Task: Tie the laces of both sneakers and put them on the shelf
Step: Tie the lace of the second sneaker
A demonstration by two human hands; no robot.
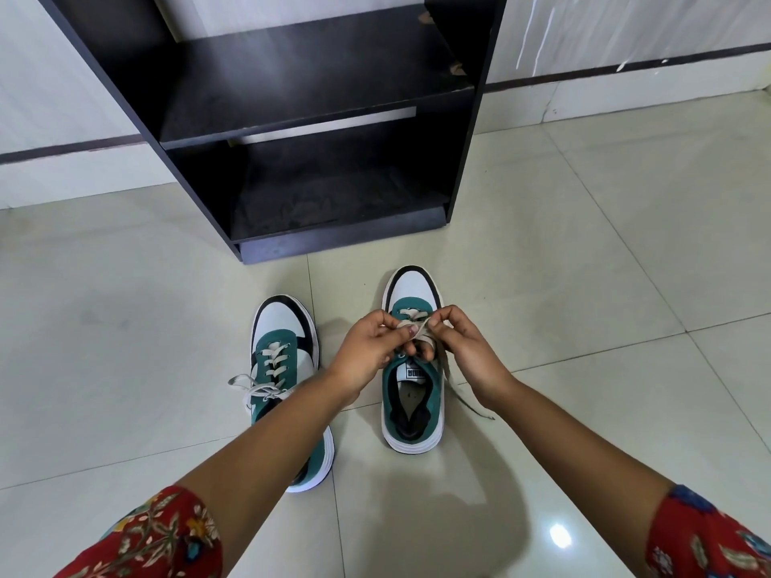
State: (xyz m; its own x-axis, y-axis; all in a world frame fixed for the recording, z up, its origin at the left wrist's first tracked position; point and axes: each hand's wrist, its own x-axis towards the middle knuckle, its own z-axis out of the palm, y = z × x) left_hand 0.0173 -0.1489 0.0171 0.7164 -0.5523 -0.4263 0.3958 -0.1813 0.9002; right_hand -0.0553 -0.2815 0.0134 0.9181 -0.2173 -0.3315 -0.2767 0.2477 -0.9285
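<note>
2 sneakers stand side by side on the tiled floor, toes toward the black shelf at 12 o'clock. The left sneaker at 9 o'clock of the hands looks already tied, a bow lying across its tongue, though the left forearm covers part of it. The right sneaker is the one in hand.

What could go wrong: the lace is pinched high above the eyelets, and the knot does not look drawn down yet. If either pinch slackens before the loop is pulled through, it would probably collapse and the crossing would need redoing. 1 free end trails over the shoe's side onto the floor at 4 o'clock; if it is left long, it may snag or drag when the shoe is lifted to the shelf. A hard sideways pull could also skid the light shoe on the smooth tile.

The left hand reaches in from 7 o'clock, wrist bent down, its grip clamped on the lace between thumb and forefinger. The right hand comes from 5 o'clock, knuckles up, its grip likewise closed on the lace. Their fingertips nearly meet over the upper eyelets. Both shelf boards appear bare.
</note>
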